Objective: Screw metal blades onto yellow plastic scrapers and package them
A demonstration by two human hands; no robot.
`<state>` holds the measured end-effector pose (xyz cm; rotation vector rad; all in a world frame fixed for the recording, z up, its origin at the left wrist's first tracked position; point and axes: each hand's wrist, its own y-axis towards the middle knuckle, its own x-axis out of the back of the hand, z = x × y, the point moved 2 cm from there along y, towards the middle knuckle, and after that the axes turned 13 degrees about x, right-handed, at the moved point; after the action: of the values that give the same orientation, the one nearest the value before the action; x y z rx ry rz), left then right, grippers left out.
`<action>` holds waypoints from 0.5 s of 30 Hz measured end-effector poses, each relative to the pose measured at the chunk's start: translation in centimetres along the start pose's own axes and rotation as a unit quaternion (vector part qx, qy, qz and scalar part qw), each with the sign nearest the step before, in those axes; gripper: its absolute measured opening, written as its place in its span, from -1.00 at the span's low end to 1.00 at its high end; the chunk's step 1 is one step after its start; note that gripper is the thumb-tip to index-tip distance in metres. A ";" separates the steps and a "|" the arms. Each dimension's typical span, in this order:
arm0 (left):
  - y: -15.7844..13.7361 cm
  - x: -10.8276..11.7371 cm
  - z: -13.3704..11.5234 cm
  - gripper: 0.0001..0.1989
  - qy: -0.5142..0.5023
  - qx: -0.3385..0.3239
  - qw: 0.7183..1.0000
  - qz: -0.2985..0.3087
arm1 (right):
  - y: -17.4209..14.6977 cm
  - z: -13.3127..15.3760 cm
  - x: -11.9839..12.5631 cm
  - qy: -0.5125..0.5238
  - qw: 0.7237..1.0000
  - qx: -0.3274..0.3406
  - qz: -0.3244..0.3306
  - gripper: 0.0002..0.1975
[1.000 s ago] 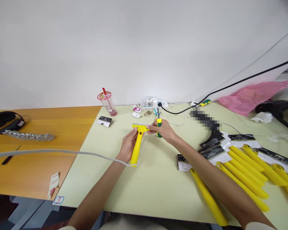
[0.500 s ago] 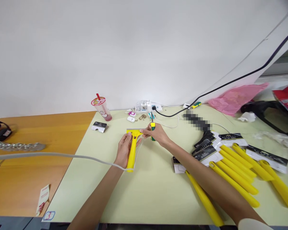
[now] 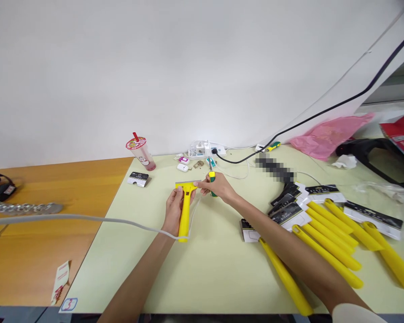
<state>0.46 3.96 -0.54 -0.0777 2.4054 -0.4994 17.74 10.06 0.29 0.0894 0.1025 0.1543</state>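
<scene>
My left hand [image 3: 173,210] is closed around a yellow scraper [image 3: 185,215], held upright above the table with its wide blade edge at the top. My right hand [image 3: 222,186] grips a screwdriver [image 3: 212,176] with a yellow and green handle, its shaft pointing away toward the wall. The thumb and fingertips of that same hand pinch the right end of the scraper's head. A grey cable crosses in front of the scraper's lower handle.
Several yellow scrapers [image 3: 333,240] with black-and-white cards lie at the right. A drink cup [image 3: 141,154] and a folded black card [image 3: 138,178] stand at the left. Along the wall are a power strip [image 3: 202,150], a second screwdriver [image 3: 274,146] and a pink bag [image 3: 330,134].
The view has shifted slightly. Both hands keep their grip on the scraper and screwdriver, and the screwdriver's tilt differs a little.
</scene>
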 end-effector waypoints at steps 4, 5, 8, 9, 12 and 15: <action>0.3 0.4 -0.3 -0.58 0.005 -0.002 1.000 0.002 | -0.1 0.3 0.4 -0.064 0.998 0.010 0.000 -0.31; 0.3 0.4 -0.5 -0.56 0.007 0.000 1.000 -0.001 | -0.2 0.4 0.5 -0.091 0.996 0.014 0.001 -0.31; 0.2 0.4 -0.8 -0.53 0.010 -0.001 1.000 -0.004 | -0.2 0.5 0.7 -0.142 0.990 0.015 0.012 -0.31; 0.1 0.4 -0.8 -0.53 0.010 -0.003 1.000 -0.001 | -0.2 0.5 0.7 -0.138 0.990 0.012 0.015 -0.30; -0.1 0.4 -0.7 -0.52 0.018 0.001 1.000 0.013 | -0.3 0.4 0.6 -0.093 0.995 0.011 0.026 -0.29; -0.1 0.6 -0.5 -0.51 0.037 0.005 0.999 0.022 | -0.4 0.6 0.4 -0.059 0.998 0.014 0.036 -0.28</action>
<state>-0.29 3.95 -0.53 -0.0024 2.4708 -0.5027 18.24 9.68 0.79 0.1294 -0.0158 0.2183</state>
